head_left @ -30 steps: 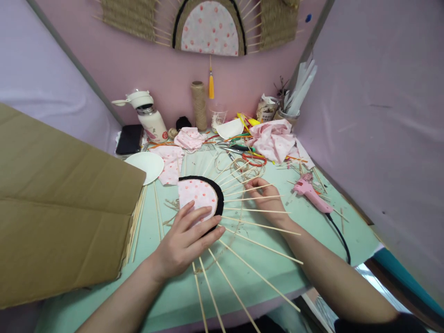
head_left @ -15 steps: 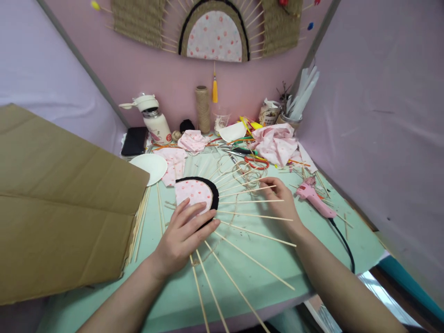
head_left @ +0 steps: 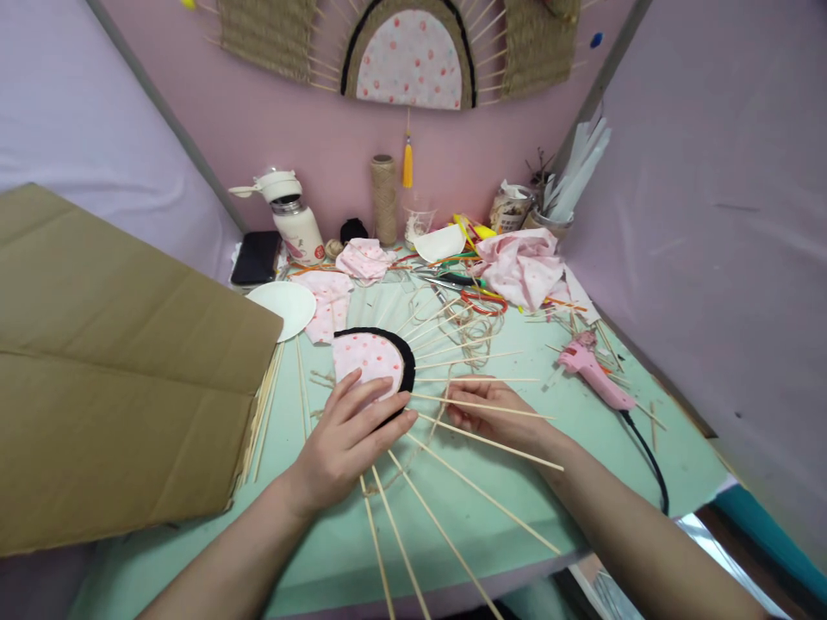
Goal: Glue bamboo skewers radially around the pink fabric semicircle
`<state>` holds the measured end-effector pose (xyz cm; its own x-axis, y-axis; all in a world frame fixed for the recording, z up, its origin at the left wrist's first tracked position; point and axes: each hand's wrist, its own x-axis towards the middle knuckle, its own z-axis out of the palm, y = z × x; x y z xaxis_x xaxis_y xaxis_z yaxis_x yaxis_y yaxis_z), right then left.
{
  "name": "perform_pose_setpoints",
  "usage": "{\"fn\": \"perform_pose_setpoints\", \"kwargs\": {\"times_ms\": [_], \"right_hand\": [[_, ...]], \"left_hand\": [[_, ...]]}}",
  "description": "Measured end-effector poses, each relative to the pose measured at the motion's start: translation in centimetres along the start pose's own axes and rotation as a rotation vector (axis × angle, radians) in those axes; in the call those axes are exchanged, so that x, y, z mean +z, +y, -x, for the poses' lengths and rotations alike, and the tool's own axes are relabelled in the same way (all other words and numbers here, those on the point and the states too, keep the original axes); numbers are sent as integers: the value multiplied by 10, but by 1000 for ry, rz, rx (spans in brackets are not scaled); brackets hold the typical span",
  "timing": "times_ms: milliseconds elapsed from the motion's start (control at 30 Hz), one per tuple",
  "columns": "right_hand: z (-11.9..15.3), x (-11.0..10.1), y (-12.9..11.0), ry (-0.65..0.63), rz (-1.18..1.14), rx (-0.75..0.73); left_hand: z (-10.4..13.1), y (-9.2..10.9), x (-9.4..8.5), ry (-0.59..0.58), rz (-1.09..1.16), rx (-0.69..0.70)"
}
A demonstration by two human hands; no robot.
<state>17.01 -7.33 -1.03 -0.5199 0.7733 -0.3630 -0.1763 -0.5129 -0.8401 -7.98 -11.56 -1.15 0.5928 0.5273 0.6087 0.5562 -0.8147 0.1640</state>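
On the table [head_left: 691,448], a spoked half-disc [head_left: 362,349] lies beneath the outspread left hand [head_left: 342,439], presumably steadied; right hand [head_left: 494,396] curled at twine [head_left: 432,437], grip unclear.

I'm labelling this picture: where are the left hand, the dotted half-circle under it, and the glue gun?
Left hand [head_left: 345,443]: head view, back of the hand.
Dotted half-circle [head_left: 365,354]: head view, its patterned face.
Glue gun [head_left: 595,374]: head view, its pink body.
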Motion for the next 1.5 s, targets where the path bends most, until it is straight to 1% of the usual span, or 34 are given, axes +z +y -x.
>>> {"fn": "perform_pose_setpoints", "kwargs": {"times_ms": [133, 333, 433, 867, 1067, 1200, 1500], "right_hand": [[-1, -1, 1, -14, -85, -2], [2, -1, -3, -26, -99, 68], [3, 1, -4, -31, -107, 75], [2, 1, -4, -42, -125, 55], [2, -1, -3, -43, -126, 95], [3, -1, -2, -79, -111, 86], [4, -3, -1, -70, -116, 97]], "left_hand": [[0, 1, 2, -29, 3, 13], [-1, 1, 2, -53, 4, 17], [-1, 1, 2, -60, 0, 18], [-1, 1, 3, -69, 15, 13], [0, 1, 3, -56, 13, 6], [0, 1, 3, -58, 18, -1], [0, 1, 3, -64, 15, 6]]}}
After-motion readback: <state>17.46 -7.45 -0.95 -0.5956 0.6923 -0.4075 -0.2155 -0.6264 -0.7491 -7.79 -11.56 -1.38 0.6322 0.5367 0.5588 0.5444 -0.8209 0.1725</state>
